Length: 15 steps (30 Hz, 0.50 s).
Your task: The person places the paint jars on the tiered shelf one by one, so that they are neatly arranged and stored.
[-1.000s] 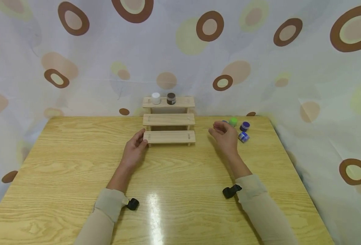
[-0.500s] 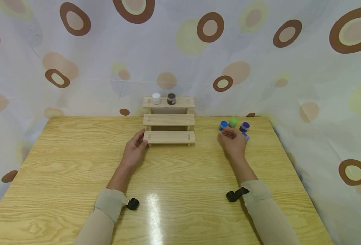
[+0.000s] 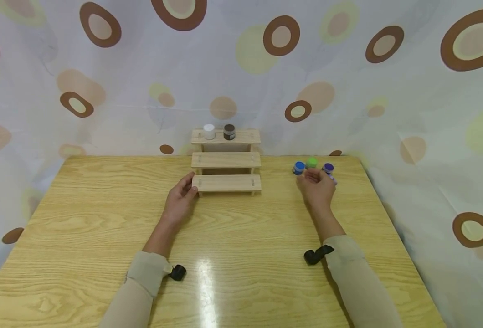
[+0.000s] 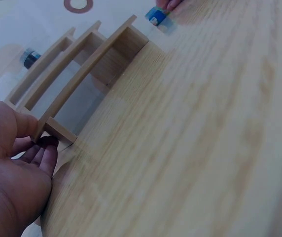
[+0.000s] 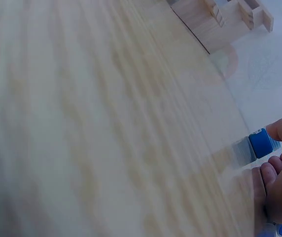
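The right hand (image 3: 318, 187) was found to have been moved rightward over the last second, from beside the rack (image 3: 226, 183) to the near side of the loose jars; the blue jar (image 3: 299, 168), mostly covered earlier, had thereby been exposed. The left hand (image 3: 178, 200) and the rack were kept in place. The left end of the lowest shelf was gripped by the left hand, with the thumb laid over the board and the fingers bent below it. The right hand's fingers were seen bent inward; whether anything was held by them could not be told. In the right wrist view the blue jar was partly overlapped by the thumb, and contact could not be confirmed. The green jar (image 3: 311, 162) and the purple jar (image 3: 328, 167) were noted just beyond the hand, on the table (image 3: 102, 205). A fourth jar (image 3: 333, 180) was largely hidden by the hand. On the top shelf of the three-step rack, the white jar (image 3: 209, 132) was placed left of the brown jar (image 3: 229, 132), the two standing upright and apart. A patterned cloth (image 3: 135, 68) was hung behind the table
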Each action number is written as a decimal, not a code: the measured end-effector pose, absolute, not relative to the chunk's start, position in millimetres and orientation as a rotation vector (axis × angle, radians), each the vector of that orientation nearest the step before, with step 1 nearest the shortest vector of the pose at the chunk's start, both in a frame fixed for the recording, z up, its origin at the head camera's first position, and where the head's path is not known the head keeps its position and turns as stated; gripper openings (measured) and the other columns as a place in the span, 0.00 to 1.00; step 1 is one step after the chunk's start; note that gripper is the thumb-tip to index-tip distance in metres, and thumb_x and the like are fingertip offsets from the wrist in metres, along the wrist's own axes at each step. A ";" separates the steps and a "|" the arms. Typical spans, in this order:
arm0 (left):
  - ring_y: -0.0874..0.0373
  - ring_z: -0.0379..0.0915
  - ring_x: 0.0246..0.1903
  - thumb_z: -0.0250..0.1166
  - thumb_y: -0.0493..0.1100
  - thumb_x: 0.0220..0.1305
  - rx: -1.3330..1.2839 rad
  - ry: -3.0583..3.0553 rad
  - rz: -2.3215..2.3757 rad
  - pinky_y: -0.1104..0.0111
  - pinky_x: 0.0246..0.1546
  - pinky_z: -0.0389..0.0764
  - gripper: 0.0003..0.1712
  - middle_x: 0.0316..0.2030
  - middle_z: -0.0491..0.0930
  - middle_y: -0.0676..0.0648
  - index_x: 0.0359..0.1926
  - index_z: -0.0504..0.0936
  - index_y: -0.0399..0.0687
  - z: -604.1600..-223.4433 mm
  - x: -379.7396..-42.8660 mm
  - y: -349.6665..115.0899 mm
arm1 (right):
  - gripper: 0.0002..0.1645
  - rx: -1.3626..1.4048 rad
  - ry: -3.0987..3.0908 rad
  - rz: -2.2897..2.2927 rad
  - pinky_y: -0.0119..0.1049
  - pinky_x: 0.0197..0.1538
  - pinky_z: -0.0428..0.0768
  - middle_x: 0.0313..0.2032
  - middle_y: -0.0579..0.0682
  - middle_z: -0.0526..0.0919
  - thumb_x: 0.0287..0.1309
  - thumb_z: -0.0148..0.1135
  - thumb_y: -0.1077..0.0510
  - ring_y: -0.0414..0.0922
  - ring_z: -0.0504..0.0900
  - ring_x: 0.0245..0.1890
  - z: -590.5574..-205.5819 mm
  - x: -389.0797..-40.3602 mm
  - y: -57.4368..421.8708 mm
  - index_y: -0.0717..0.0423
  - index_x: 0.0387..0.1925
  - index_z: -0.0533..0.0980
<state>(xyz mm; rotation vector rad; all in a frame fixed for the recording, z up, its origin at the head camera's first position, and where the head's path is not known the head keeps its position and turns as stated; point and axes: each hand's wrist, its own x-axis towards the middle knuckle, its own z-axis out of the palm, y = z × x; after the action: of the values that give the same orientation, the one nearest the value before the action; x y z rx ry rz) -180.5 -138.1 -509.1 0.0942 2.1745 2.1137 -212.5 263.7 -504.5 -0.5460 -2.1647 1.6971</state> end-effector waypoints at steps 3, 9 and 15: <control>0.46 0.62 0.75 0.52 0.39 0.85 0.091 2.174 2.117 0.56 0.76 0.65 0.33 0.78 0.63 0.38 0.83 0.55 0.38 -509.0 -180.5 -137.4 | 0.24 -0.527 -2.197 1.653 0.32 0.56 0.84 0.53 0.59 0.85 0.60 0.75 0.61 0.46 0.84 0.50 -505.0 -215.0 264.3 0.67 0.56 0.81; 0.47 0.63 0.75 0.52 0.39 0.85 0.079 2.160 2.118 0.57 0.75 0.67 0.33 0.78 0.62 0.38 0.83 0.55 0.39 -508.9 -180.9 -136.3 | 0.26 -0.522 -2.214 1.634 0.36 0.59 0.83 0.54 0.59 0.82 0.63 0.75 0.57 0.50 0.83 0.54 -505.6 -219.1 263.5 0.65 0.59 0.80; 0.47 0.62 0.75 0.52 0.39 0.85 0.082 2.162 2.121 0.57 0.76 0.66 0.33 0.78 0.62 0.38 0.83 0.55 0.39 -508.5 -181.0 -137.5 | 0.32 -0.531 -2.207 1.666 0.39 0.64 0.81 0.57 0.59 0.79 0.61 0.78 0.52 0.51 0.80 0.58 -506.2 -225.8 260.3 0.63 0.61 0.78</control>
<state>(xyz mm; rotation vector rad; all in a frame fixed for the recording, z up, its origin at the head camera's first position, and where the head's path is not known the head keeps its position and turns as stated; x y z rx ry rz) -181.0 -137.5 -508.5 0.0815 2.1615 2.1210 -225.8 260.3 -506.2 -0.5309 -2.2067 1.6664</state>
